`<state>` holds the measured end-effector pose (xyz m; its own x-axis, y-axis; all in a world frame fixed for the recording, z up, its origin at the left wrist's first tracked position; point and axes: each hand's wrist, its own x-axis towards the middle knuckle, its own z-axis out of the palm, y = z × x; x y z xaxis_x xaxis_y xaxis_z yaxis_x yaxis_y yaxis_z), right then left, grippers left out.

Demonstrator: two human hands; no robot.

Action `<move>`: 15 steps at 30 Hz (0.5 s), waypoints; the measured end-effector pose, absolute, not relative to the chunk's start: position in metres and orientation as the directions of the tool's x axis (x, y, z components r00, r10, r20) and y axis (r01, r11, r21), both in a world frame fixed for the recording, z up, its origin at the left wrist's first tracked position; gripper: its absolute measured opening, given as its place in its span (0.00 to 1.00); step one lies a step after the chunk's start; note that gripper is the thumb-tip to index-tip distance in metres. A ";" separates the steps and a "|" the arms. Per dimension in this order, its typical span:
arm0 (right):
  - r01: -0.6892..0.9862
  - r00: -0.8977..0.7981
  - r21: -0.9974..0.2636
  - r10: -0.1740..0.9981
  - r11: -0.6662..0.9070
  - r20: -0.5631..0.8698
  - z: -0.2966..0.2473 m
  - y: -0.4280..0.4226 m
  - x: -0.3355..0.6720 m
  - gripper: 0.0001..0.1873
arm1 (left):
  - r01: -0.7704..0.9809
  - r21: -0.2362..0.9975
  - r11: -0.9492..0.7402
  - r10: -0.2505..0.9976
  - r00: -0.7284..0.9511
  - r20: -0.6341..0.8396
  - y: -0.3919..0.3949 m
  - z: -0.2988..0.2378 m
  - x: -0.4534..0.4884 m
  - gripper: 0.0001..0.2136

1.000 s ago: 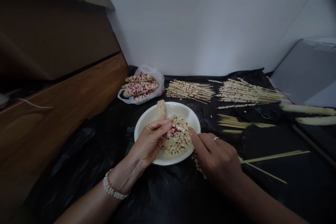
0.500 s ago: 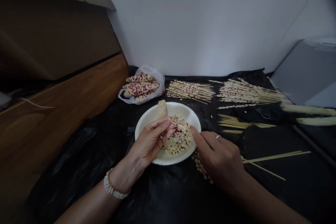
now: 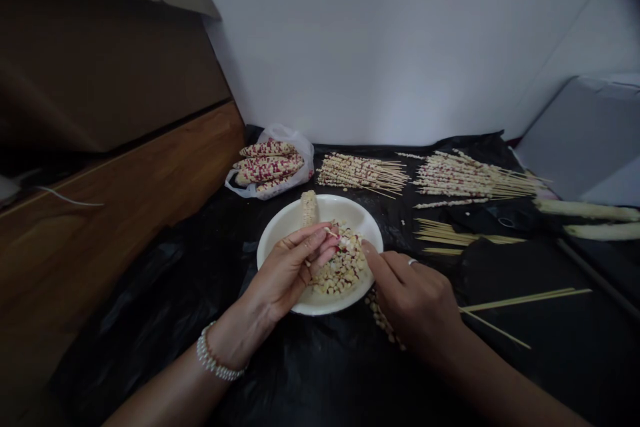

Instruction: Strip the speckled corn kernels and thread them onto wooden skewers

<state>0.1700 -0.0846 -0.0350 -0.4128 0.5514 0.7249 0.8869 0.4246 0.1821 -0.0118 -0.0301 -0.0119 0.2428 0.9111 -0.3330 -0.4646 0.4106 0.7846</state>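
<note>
Over the left half of a white bowl (image 3: 274, 230), my left hand (image 3: 287, 267) pinches a pale corn kernel (image 3: 330, 232) between thumb and fingers. My right hand (image 3: 417, 300), with a ring on it, is closed on a thin wooden skewer (image 3: 500, 330) at the bowl's right rim. The skewer's rear end sticks out past the hand; a few kernels seem to sit near its front end, partly hidden by the fingers. Loose corn kernels (image 3: 337, 280) cover the bowl's bottom. A stripped corncob (image 3: 309, 207) leans inside at the back.
Speckled corn ears (image 3: 273, 165) lie in a plastic bag at the back. Two piles of kernel-threaded skewers, one middle (image 3: 360, 173) and one right (image 3: 455, 177), lie along the wall. Bare skewers (image 3: 445, 233) rest nearer, on black plastic sheeting (image 3: 200, 247). Several kernels (image 3: 383, 320) lie under my right hand.
The skewer's rear end has shifted a little to the left and down. My left fingertips have moved slightly on the kernel. The bowl and piles stay put.
</note>
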 end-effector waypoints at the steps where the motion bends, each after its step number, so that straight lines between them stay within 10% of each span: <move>1: 0.888 -0.412 0.182 0.553 0.423 0.724 -0.035 -0.085 0.170 0.18 | -0.467 0.781 0.414 0.909 0.253 -0.331 -0.030 -0.012 -0.012 0.07; 15: 0.883 -0.404 0.159 0.545 0.441 0.734 -0.034 -0.085 0.170 0.16 | -0.543 0.707 0.453 0.891 0.292 -0.347 -0.026 -0.017 -0.016 0.07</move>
